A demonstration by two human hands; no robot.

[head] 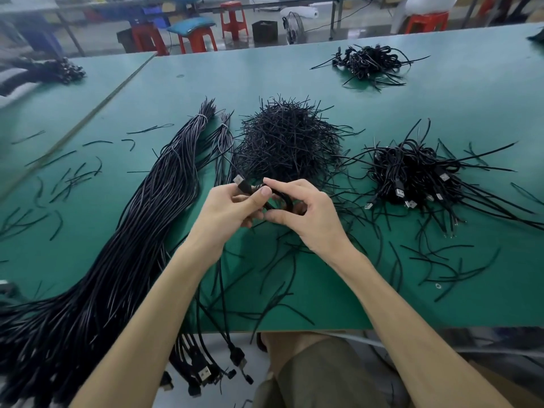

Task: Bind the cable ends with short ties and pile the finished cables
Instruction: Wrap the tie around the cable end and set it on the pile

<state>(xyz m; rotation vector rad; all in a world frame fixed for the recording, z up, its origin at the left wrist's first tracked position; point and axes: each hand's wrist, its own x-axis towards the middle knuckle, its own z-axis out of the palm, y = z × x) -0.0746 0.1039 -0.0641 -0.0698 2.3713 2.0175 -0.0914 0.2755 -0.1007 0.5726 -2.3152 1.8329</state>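
My left hand (pixel 232 213) grips a folded black cable (pixel 282 198) just below its USB plug (pixel 239 181), which sticks up to the left. My right hand (pixel 306 213) pinches the same cable at the fold, thumb and fingers curled round it; a thin tie there is too small to tell. Behind the hands rises a mound of short black ties (pixel 285 139). A pile of bound cables (pixel 412 178) with USB plugs lies to the right. A long bundle of loose cables (pixel 123 237) runs down the left and hangs over the table's front edge.
The green table (pixel 441 113) carries scattered loose ties on both sides of my hands. A second heap of bound cables (pixel 368 61) sits at the far right, another dark heap (pixel 50 70) at the far left. Red stools (pixel 232 20) stand beyond the table.
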